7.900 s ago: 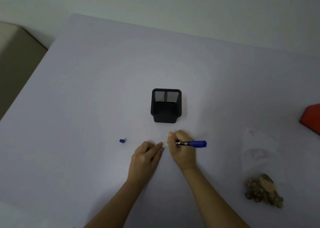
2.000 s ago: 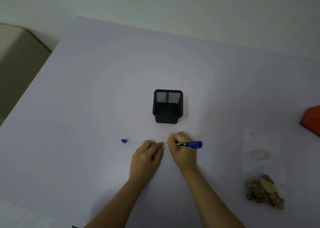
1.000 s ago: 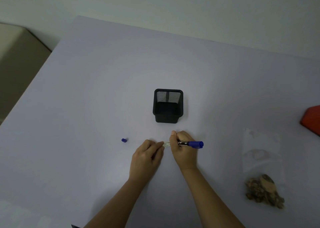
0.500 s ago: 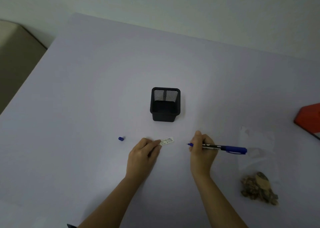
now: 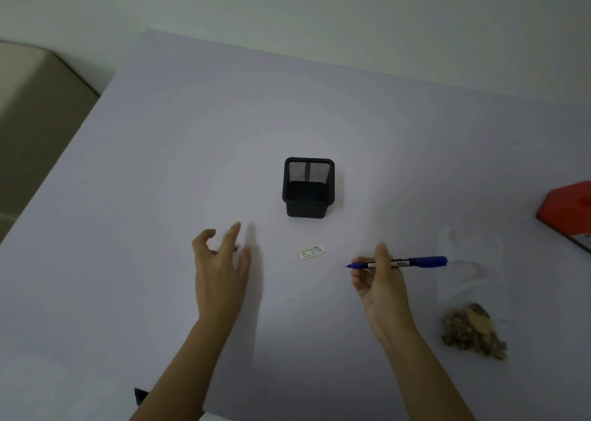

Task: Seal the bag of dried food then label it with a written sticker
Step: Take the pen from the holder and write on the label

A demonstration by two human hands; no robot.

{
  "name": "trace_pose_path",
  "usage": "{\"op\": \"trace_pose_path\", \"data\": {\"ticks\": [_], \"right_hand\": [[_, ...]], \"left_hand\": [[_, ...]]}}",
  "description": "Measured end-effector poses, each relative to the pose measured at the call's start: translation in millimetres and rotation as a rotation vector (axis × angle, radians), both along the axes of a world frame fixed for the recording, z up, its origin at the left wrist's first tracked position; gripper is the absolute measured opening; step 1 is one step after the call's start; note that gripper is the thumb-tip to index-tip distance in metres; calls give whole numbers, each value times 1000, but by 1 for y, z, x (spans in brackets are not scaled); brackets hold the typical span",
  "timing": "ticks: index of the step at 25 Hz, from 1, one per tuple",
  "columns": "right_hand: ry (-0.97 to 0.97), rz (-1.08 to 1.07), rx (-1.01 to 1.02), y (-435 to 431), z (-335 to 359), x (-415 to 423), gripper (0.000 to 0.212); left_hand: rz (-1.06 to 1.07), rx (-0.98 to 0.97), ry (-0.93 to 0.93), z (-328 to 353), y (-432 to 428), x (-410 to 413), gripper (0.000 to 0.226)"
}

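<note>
Sticker (image 5: 311,251) work looks finished as far as the writing goes. The small white slip lies flat on the table (image 5: 160,164), just in front of the black mesh pen holder (image 5: 307,190), between the two hands and touched by neither.

The left hand (image 5: 220,267) hovers with its fingers spread and holds nothing. The right hand (image 5: 380,280) pinches the blue pen (image 5: 399,263) between thumb and fingers, its bare tip pointing left toward the sticker.

The clear bag (image 5: 470,260) lies flat further right, well apart from the sticker, with the dried food (image 5: 473,331) bunched at its near end. Whether its mouth is pressed closed I cannot tell.

My judgement is that the labelling step comes next: put the pen aside, lift the thin slip by an edge, carry it over and smooth it onto a flat, bare part of the bag.

The sticker shows short printed lines at its left and handwriting beside them, all too small to read. The print on the pen's white band is also unreadable. A red box (image 5: 569,212) sits at the right edge.
</note>
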State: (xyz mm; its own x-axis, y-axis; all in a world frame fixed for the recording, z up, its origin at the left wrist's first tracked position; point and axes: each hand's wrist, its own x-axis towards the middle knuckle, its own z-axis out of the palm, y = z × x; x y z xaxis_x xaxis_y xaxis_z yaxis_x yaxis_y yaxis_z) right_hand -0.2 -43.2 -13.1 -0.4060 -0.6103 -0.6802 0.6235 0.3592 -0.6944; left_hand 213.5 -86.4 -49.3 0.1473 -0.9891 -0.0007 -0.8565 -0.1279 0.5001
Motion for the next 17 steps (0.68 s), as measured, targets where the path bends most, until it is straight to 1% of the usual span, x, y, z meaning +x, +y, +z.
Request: {"op": "trace_pose_path", "data": {"ticks": [2, 3, 5, 8, 9, 10, 11, 12, 13, 14, 15, 17], "right_hand": [[6, -12, 3, 6, 16, 0, 33], [7, -13, -4, 8, 25, 1, 32], [14, 6, -48, 13, 48, 5, 30], [59, 11, -128, 18, 91, 12, 28], [56, -7, -161, 20, 105, 13, 28], [34, -34, -197, 22, 118, 13, 28], [-10, -65, -233, 23, 130, 11, 29], [-58, -91, -267, 24, 140, 10, 30], [-78, -102, -298, 26, 150, 10, 31], [-52, -97, -317, 28, 158, 10, 32], [-1, -82, -328, 30, 164, 10, 32], [92, -65, -345, 32, 174, 11, 33]], "left_hand": [[-131, 117, -110, -4, -4, 8, 40], [-180, 158, -108, -6, -5, 8, 35], [-179, 246, -22, 1, -8, 8, 25], [-161, 260, 85, 31, -8, 2, 24], [-134, 239, 167, 49, -7, -4, 24], [-101, 234, 287, 69, -6, -11, 23], [-66, 257, 463, 92, -2, -20, 22], [-38, 304, 679, 116, 4, -27, 21], [-25, 346, 897, 141, 10, -33, 19], [-39, 368, 1052, 162, 16, -37, 17], [-84, 378, 1130, 180, 21, -39, 14], [-171, 383, 1168, 205, 29, -44, 12]]}}
